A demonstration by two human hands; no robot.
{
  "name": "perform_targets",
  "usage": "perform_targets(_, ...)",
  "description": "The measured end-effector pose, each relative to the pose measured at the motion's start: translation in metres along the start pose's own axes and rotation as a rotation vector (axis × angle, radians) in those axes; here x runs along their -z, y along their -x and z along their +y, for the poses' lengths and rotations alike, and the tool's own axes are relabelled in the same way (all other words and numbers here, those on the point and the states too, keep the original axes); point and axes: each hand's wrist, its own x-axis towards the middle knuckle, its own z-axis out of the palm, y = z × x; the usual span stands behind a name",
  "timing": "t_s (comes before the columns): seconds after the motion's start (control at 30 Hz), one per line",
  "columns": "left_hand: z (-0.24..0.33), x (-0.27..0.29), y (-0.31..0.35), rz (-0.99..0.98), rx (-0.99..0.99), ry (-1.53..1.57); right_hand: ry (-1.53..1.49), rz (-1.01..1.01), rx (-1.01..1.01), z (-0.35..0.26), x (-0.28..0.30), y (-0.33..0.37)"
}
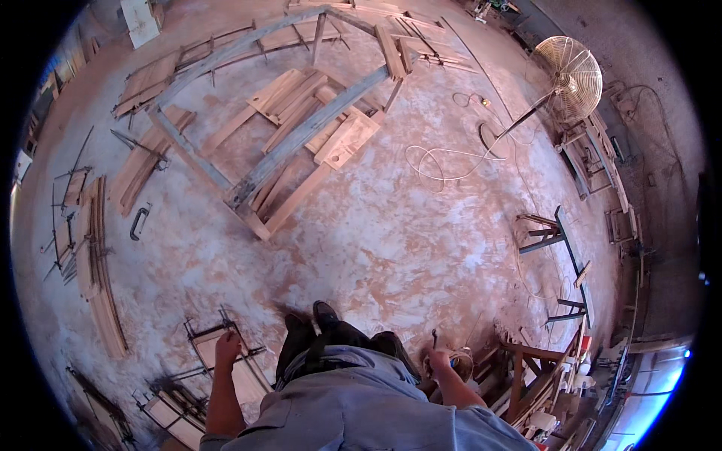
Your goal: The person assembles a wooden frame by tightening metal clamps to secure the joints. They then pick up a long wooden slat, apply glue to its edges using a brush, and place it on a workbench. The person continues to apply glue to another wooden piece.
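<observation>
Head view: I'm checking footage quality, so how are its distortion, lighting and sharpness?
Head view: strong fisheye bending with a black rim; warm, even light on the dusty floor; blue-white glare at the lower right; left hand and right hand small and soft.

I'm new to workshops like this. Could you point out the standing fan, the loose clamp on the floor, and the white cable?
standing fan (574,77), head view, wire cage.
loose clamp (138,222), head view, curved frame.
white cable (436,154), head view, looped part.

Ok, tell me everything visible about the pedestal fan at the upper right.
The pedestal fan has a round wire cage, metal-looking and dusty tan, tilted on a thin dark pole that slants down to a round base on the dusty floor. A pale cable lies looped beside the base. Nothing else touches it; whether it spins is unclear.
</observation>
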Motion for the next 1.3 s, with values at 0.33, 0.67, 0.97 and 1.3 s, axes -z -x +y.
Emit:
perform_targets(0.33,-0.107,0.007,0.055,-0.317,0.768,0.888,0.146,-0.044,0.153,-0.087,-0.019,0.036)
perform_targets(0.67,0.145,-0.095,0.002,-0.108,0.311,0.093,0.056,-0.164,0.032,-0.19,-0.002,-0.042)
perform_targets(0.97,0.44,-0.247,-0.106,-0.129,-0.365,-0.249,-0.235,-0.072,0.093,-0.272,0.102,-0.13)
perform_targets(1.3,0.719,-0.393,-0.263,-0.183,-0.517,-0.18,0.022,0.006,0.009,-0.229,0.119,-0.192)
